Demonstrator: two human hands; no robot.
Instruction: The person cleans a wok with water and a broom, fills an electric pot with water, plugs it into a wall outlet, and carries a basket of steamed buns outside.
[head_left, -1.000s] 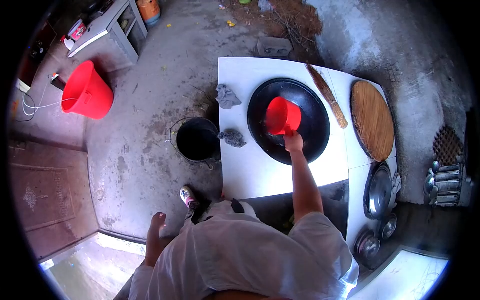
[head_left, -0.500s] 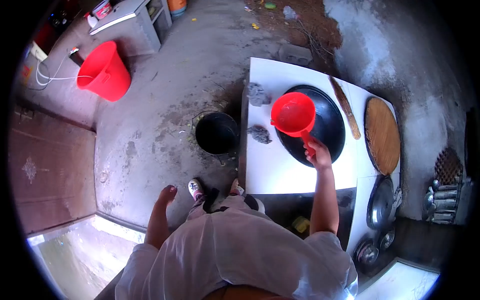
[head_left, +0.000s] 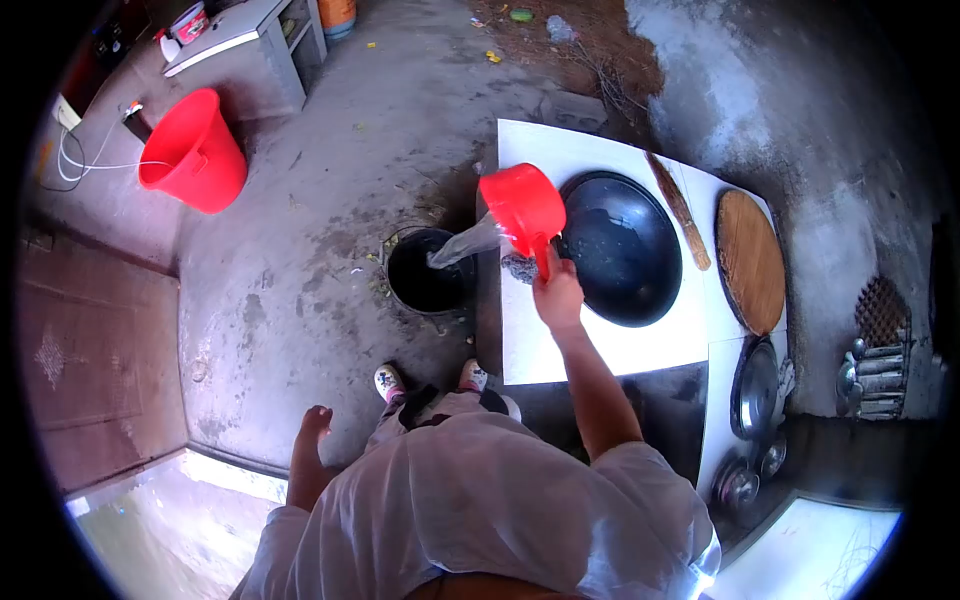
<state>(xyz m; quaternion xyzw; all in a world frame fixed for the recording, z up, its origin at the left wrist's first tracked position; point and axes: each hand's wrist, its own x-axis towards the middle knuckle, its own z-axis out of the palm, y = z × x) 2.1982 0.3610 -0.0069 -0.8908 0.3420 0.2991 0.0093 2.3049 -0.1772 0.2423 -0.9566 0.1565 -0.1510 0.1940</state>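
My right hand (head_left: 559,293) is closed round the handle of a red water dipper (head_left: 524,205), which is tilted to the left over the edge of the white-topped stove (head_left: 610,355). A stream of water (head_left: 466,243) falls from the dipper into a black bucket (head_left: 415,298) on the floor. Just right of the dipper, a large dark wok (head_left: 625,250) is set into the stove top, with some wetness inside. Partly behind the dipper lies a grey scouring pad (head_left: 519,268). My left hand (head_left: 317,421) hangs by my side, holding nothing, its fingers loosely apart.
A straw brush (head_left: 682,215) and a round wooden lid (head_left: 752,262) lie right of the wok. Another dark pan (head_left: 757,388) is nearer me. A big red bucket (head_left: 205,155) with a hose stands at the far left, beside a concrete counter (head_left: 270,75).
My right hand has swung the dipper left from above the wok and tipped it. Water now pours into the black bucket. My left hand has shifted slightly down and left.
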